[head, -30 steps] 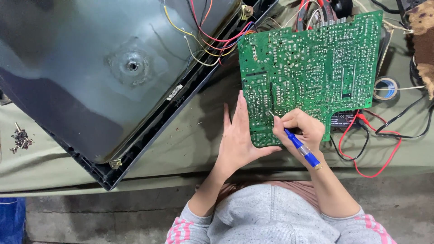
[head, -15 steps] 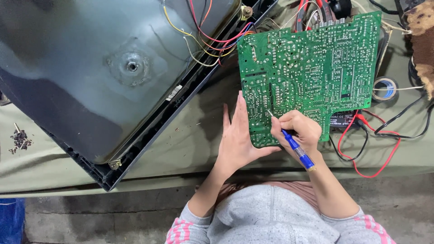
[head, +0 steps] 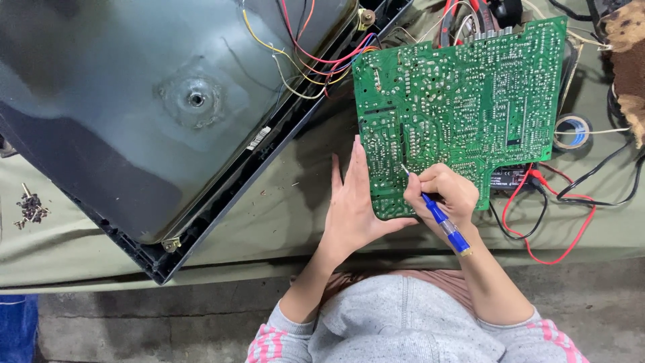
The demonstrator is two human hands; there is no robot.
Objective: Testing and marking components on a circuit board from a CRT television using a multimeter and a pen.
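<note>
A green circuit board [head: 463, 101] lies solder side up on the cloth-covered bench. My left hand [head: 353, 205] lies flat with fingers together, its fingertips under the board's near left edge, propping it. My right hand [head: 447, 195] grips a blue-handled screwdriver [head: 440, 218] like a pen, and its thin metal tip touches the board near the lower left area. Coloured wires [head: 316, 60] run from the board's top left corner to the picture tube.
A large grey picture tube in a black frame [head: 154, 114] fills the left half. A small pile of screws [head: 30, 208] lies at far left. Red and black meter leads [head: 551, 222], a tape roll [head: 571, 131] and a meter lie to the right of the board.
My right hand and the screwdriver have shifted slightly left along the board. My left hand stays in place.
</note>
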